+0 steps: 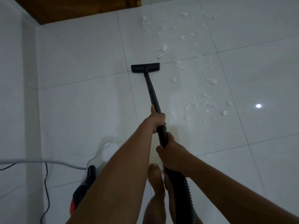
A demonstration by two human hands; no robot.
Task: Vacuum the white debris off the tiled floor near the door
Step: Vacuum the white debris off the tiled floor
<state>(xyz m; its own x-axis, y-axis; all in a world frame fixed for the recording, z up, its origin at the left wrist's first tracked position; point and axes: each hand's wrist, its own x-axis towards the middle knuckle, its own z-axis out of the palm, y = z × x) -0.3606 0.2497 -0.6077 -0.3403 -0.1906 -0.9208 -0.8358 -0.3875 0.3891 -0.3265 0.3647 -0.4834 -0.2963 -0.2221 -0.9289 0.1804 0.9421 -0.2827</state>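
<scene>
Where the ribbed black hose (186, 188) meets the rigid wand (152, 92), it is gripped by the right hand (171, 156), fingers curled round it. Just beyond, the wand is clasped by the left hand (157, 120), thumb laid along the tube. The floor head (145, 67) is set flat on the tiled floor (80, 102), well ahead of both hands. The white debris (213, 81) is scattered to the right of wand and head, none of it touched by the fingers, nearly up to the wooden door (72, 8).
</scene>
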